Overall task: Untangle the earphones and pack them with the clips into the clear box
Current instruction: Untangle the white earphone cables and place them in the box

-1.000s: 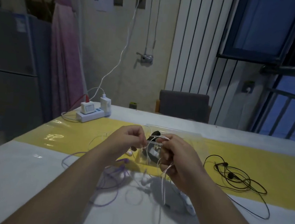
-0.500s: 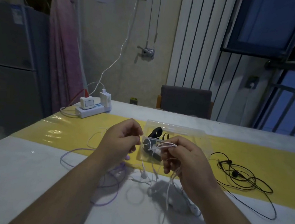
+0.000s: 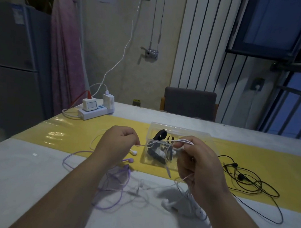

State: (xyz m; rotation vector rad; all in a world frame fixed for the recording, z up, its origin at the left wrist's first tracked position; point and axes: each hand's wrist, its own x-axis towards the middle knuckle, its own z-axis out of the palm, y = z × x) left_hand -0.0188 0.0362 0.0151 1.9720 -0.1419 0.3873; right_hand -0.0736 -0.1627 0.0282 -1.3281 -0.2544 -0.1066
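Hands hover side by side above the table (image 3: 23, 184), with both forearms reaching in from the bottom of the view. The left hand (image 3: 118, 143) is curled into a loose fist, thumb and forefinger pinching the white earphone cord (image 3: 154, 144). The right hand (image 3: 198, 164), its back to the camera, has its fingers curled round loops of the same cord. The cord runs taut between the two hands, across the front of the clear box (image 3: 179, 132).

The box stands on the yellow band (image 3: 69, 134) just behind the hands and holds dark clips (image 3: 159, 135). Their shapes blur through the wall, and I cannot tell how the lid sits. The right fingertips are hidden behind the hand. Below the hands, the slack white cord fades into the pale cloth and tangles with the purple earphones (image 3: 112, 175); where one ends and the other begins is unclear.

To the right the black earphones (image 3: 245, 177) lie near the right wrist, apart from the box, and one strand trails onto the white cloth. A power strip (image 3: 95, 112) sits by the far left edge. Left of the left forearm, the cloth runs to the table's edge.
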